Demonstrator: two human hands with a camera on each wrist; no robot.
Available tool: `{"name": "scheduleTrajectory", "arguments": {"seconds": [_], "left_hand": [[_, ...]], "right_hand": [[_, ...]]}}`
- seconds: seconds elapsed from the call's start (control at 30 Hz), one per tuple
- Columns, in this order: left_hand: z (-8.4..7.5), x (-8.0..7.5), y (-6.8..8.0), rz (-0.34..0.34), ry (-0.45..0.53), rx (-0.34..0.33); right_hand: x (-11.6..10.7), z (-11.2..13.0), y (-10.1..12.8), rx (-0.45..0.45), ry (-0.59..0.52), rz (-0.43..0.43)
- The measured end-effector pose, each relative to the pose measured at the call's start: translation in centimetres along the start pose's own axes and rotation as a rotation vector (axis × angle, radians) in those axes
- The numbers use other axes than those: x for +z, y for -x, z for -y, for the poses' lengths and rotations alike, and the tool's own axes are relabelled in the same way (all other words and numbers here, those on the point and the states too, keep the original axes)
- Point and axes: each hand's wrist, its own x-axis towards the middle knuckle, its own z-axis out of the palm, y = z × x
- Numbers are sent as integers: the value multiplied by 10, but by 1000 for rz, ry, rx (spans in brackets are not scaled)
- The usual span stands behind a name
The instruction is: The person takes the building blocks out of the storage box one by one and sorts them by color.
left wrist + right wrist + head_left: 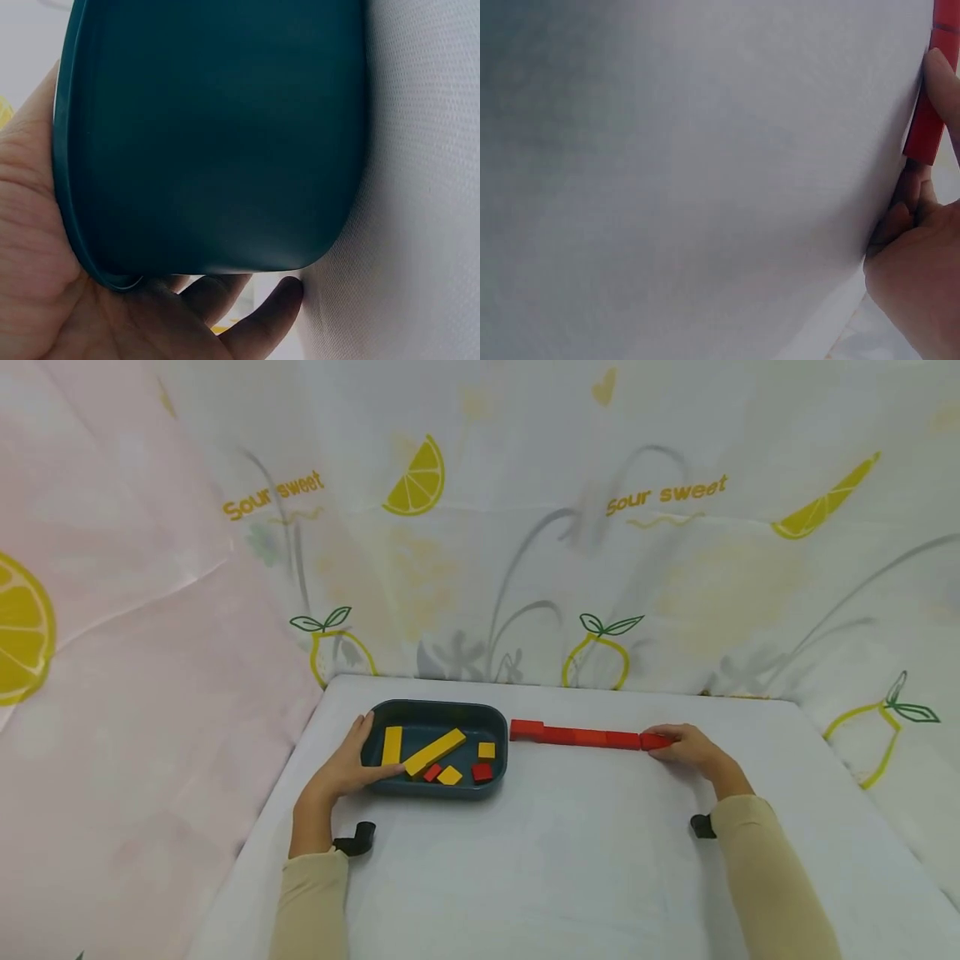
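The right hand [686, 747] pinches the right end of a row of red blocks [588, 737] lying right of centre on the white table [540, 877]; to keep the line straight, it seems wise to press the end block squarely along the row, not sideways; the left hand [347, 770] grips the left rim of the dark tray [438, 789], thumb inside, steadying it; yellow blocks [433, 752] and small red blocks [482, 772] lie inside, just left of the row.

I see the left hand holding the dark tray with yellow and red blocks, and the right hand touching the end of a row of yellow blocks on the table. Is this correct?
Not quite: the row of blocks at the right hand is red, not yellow, as the head view shows. The rest holds: the left hand holds the dark tray with yellow and red blocks.
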Motion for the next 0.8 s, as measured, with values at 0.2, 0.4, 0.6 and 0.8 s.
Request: {"name": "scheduleTrajectory", "arguments": {"seconds": [0.2, 0.4, 0.6, 0.8], "left_hand": [[1, 1, 1, -7, 9, 2], [-1, -1, 2, 2, 6, -4], [-4, -2, 1, -3, -1, -1], [-4, -1, 1, 4, 16, -17]], "right_hand": [[2, 2, 1, -25, -4, 1], [4, 3, 3, -50, 13, -20], [4, 5, 4, -22, 4, -13], [4, 4, 4, -31, -3, -9]]}}
